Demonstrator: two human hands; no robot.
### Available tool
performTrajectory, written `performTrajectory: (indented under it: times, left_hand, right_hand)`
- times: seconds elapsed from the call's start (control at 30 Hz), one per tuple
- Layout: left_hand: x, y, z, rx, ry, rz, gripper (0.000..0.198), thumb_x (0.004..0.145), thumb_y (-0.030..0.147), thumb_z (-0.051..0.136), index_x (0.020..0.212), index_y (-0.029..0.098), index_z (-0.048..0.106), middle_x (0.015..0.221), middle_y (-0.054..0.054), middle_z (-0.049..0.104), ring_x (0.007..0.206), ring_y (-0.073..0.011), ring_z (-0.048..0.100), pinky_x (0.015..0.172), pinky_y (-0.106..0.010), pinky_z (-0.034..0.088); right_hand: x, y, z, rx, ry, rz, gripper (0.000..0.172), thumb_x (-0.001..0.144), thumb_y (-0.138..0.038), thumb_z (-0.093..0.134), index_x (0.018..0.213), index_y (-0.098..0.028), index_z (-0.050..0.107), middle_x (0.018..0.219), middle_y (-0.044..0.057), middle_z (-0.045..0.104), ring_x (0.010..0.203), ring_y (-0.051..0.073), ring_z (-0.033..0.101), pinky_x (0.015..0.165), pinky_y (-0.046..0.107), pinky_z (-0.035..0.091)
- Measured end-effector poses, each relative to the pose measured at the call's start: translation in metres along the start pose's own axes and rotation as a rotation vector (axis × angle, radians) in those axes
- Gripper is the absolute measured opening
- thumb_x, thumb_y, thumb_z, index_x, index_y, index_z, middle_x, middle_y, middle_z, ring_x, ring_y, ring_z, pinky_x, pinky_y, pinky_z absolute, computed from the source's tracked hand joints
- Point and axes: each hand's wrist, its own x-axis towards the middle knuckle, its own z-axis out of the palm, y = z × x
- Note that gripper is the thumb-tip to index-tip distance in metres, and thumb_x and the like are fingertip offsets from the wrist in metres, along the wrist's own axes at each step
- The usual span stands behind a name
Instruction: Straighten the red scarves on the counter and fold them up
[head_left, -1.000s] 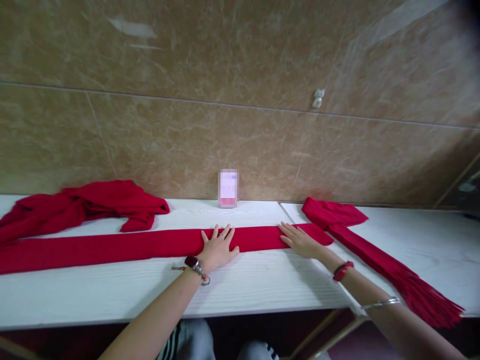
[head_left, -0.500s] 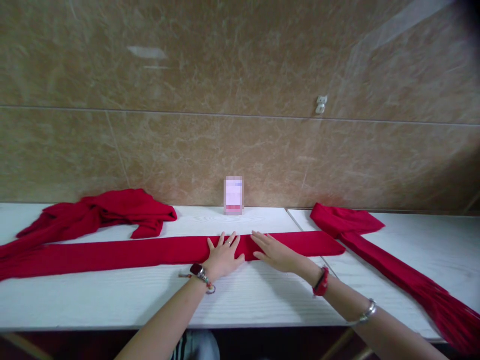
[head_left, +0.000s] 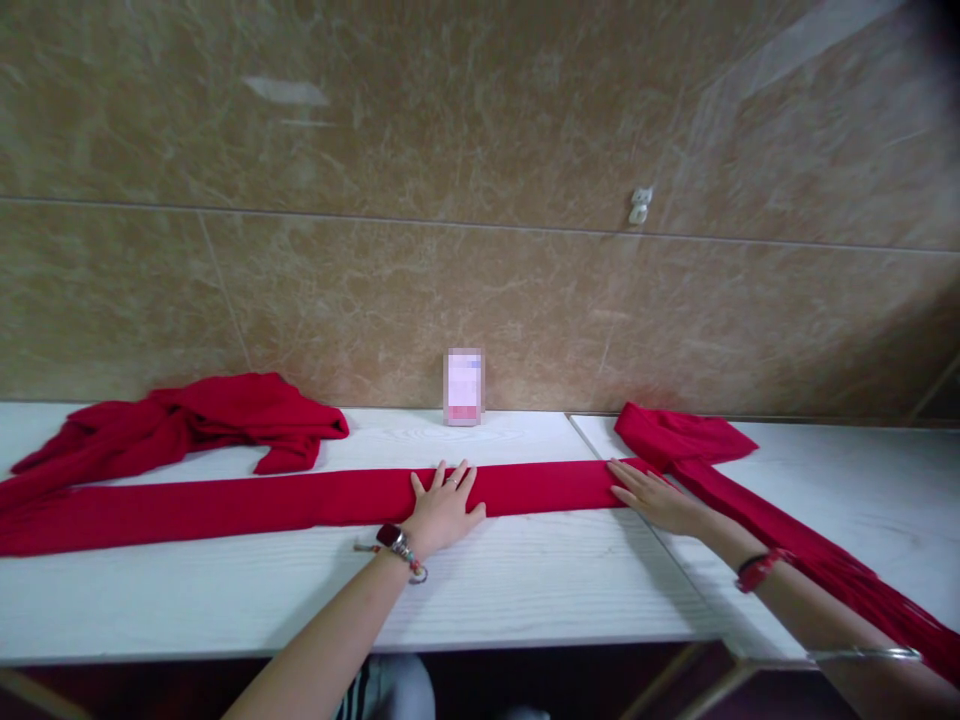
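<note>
A long red scarf lies stretched flat along the white table, folded into a narrow band. My left hand rests flat on the band near its middle, fingers spread. My right hand lies flat with fingers stretched on the band's right end, by the seam between the two tabletops. From that end the scarf turns back and runs down to the right toward the table's front edge. The scarf's other end is bunched in a heap at the back left.
A small pink card stands against the brown marble wall behind the scarf. A white fitting is fixed to the wall. The table's front edge runs just before my forearms.
My right hand slid in next to the left hand, then back out to the right along the band to its end. The left hand has stayed in place.
</note>
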Motion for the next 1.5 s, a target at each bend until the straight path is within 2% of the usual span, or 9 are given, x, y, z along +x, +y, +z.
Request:
performTrajectory:
  times: [0.1,0.37,0.47,0.7,0.8,0.93,1.17,1.33,1.5]
  left_hand:
    - [0.0,0.001,-0.001,-0.004,-0.004,-0.003,0.063,0.085,0.05,0.027,0.141,0.022,0.02,0.148,-0.006,0.012,0.134,-0.0376,0.003,0.092,-0.074,0.008]
    - [-0.002,0.002,-0.001,0.025,0.017,-0.007,0.062,0.085,0.05,0.028,0.141,0.023,0.02,0.148,-0.007,0.013,0.134,-0.037,0.003,0.092,-0.073,0.012]
    - [-0.002,0.001,-0.002,0.036,0.006,-0.008,0.062,0.085,0.05,0.027,0.141,0.023,0.019,0.148,-0.007,0.013,0.134,-0.037,0.004,0.093,-0.072,0.012]
    - [0.001,0.0,-0.001,0.013,-0.001,0.002,0.062,0.085,0.05,0.027,0.141,0.024,0.019,0.148,-0.006,0.011,0.134,-0.037,0.005,0.092,-0.073,0.01]
    - [0.001,0.0,0.0,0.005,0.005,0.001,0.062,0.085,0.049,0.028,0.141,0.024,0.019,0.148,-0.005,0.011,0.134,-0.0367,0.005,0.091,-0.074,0.009]
    - [0.002,0.0,0.001,0.0,0.008,0.001,0.062,0.085,0.049,0.028,0.14,0.024,0.019,0.148,-0.004,0.011,0.134,-0.0362,0.005,0.091,-0.074,0.009]
    - [-0.001,0.0,-0.003,-0.012,-0.006,-0.003,0.064,0.085,0.055,0.025,0.141,0.023,0.018,0.149,-0.005,0.01,0.135,-0.033,0.006,0.095,-0.07,0.011]
    - [-0.018,-0.03,-0.007,-0.012,-0.005,-0.037,0.066,0.086,0.059,0.022,0.14,0.022,0.021,0.149,-0.005,0.012,0.135,-0.0307,0.008,0.1,-0.063,0.013]
    - [-0.059,-0.1,-0.011,0.035,0.026,-0.221,0.058,0.088,0.052,0.023,0.14,0.025,0.023,0.148,-0.005,0.015,0.135,-0.0291,0.012,0.102,-0.058,0.016]
  right_hand:
    - [0.016,-0.01,-0.015,0.051,0.001,0.066,0.035,0.087,-0.017,0.033,0.11,-0.013,0.06,0.124,0.022,0.051,0.117,0.031,0.047,0.084,0.051,0.047]
    - [0.12,-0.137,-0.067,0.371,-0.026,-0.033,0.049,0.093,-0.036,0.027,0.137,-0.014,0.032,0.141,0.015,0.033,0.13,0.024,0.029,0.102,0.045,0.032]
    - [0.112,-0.126,-0.052,0.264,-0.008,-0.062,0.042,0.093,-0.03,0.03,0.131,-0.016,0.041,0.139,0.015,0.035,0.128,0.026,0.032,0.098,0.049,0.035]
    - [0.02,-0.012,-0.008,-0.107,-0.056,0.023,0.038,0.083,-0.005,0.035,0.112,-0.015,0.058,0.131,0.019,0.045,0.119,0.032,0.043,0.08,0.05,0.048]
    - [0.007,0.008,-0.01,-0.127,-0.059,0.095,0.036,0.081,-0.005,0.037,0.106,-0.014,0.061,0.123,0.021,0.053,0.114,0.031,0.049,0.077,0.047,0.05]
    - [0.052,-0.028,-0.031,0.039,0.045,0.207,0.037,0.089,-0.025,0.034,0.116,-0.011,0.056,0.121,0.021,0.054,0.116,0.029,0.047,0.086,0.047,0.046]
    - [0.145,-0.138,-0.059,0.361,-0.008,-0.013,0.049,0.092,-0.036,0.027,0.132,-0.01,0.039,0.137,0.015,0.039,0.127,0.025,0.034,0.101,0.046,0.033]
    - [0.143,-0.146,-0.051,0.418,-0.048,0.04,0.05,0.092,-0.038,0.023,0.135,-0.014,0.036,0.139,0.011,0.038,0.127,0.024,0.034,0.103,0.047,0.029]
    - [0.142,-0.143,-0.047,0.423,-0.049,0.046,0.052,0.092,-0.04,0.022,0.135,-0.015,0.036,0.139,0.01,0.038,0.128,0.024,0.033,0.104,0.046,0.028]
